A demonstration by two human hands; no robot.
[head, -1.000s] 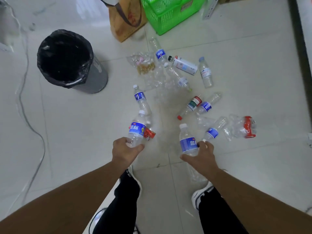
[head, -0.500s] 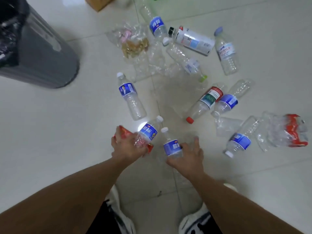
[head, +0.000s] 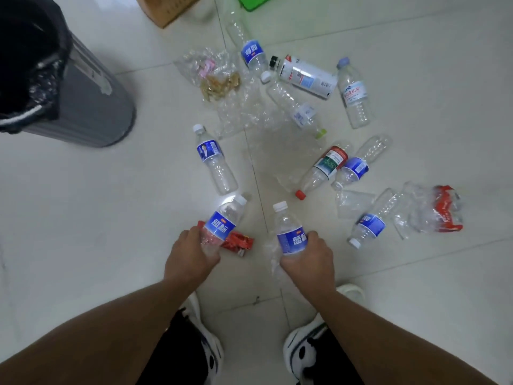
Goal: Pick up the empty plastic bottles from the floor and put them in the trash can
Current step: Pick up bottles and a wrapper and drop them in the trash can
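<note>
Now each hand grips a blue-labelled bottle: left hand (head: 191,257) closed on one (head: 222,223), right hand (head: 308,259) on another (head: 290,232). Pickup looks done (more bottles litter the floor); next comes carrying both to the trash can (head: 83,107) at upper left.

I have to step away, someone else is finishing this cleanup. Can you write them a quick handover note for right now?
Left hand: closed on a blue-label bottle, with a crushed red-label one against it.
Right hand: closed on another blue-label bottle.
Trash can: upper left, black liner, open.
Done: nothing visibly dropped in from this view.
Left: bin both held bottles, then clear the floor, starting with the near bottle; about ten more lie beyond, plus crumpled plastic wrap.
</note>
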